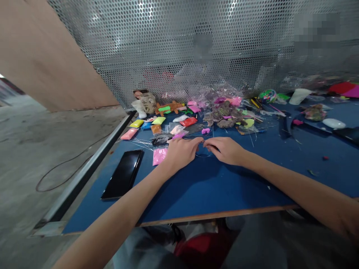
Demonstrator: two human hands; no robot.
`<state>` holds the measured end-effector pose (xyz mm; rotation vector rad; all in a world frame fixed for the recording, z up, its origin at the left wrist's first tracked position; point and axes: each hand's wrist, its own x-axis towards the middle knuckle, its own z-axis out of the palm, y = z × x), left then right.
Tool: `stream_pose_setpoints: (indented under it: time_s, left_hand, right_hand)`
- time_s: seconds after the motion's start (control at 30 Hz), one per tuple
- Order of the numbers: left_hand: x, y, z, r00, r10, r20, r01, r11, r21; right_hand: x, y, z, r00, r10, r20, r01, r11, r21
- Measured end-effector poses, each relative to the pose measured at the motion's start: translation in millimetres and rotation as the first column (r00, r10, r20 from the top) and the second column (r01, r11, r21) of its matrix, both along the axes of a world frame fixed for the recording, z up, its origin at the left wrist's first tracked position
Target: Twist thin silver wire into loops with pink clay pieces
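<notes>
Wire (203,156) curved between left hand (181,152) and right hand (227,150), each grip clamped on it. Black phone (122,175) flat near counter's (179,198) left edge.

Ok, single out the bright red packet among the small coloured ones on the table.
It's this packet, beyond the left hand and just right of a white packet; its strong red sets it apart from the paler pink ones.

Two bare hands (204,150) pinching thin wire (203,155), blue table (179,198), black phone (122,174), colourful packets (158,120), perforated metal screen (168,45) behind
</notes>
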<state>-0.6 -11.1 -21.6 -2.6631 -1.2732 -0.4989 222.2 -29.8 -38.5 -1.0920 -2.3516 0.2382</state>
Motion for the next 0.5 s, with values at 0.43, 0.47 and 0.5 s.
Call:
stream_pose_setpoints:
  time_s: [0.43, 0.47, 0.5]
  left_hand:
    - [-6.6, 11.9, -7.4, 0.976, -0.204, 0.078, 0.196, 0.976, 0.096]
    - [-7.0, 12.5, -7.5, 0.972, -0.222, 0.072, 0.213, 0.971, 0.112]
    - [-7.2, 12.9, -7.5, 0.970, -0.233, 0.068, 0.223, 0.966, 0.133]
  right_hand:
    - [2.0, -1.0, 5.5, 0.995, -0.057, -0.087, 0.042, 0.986, -0.164]
    - [2.3, -1.3, 6.2, 0.994, -0.058, -0.089, 0.044, 0.987, -0.157]
    - [2.6, -1.6, 7.0, 0.994, -0.058, -0.091, 0.044, 0.987, -0.152]
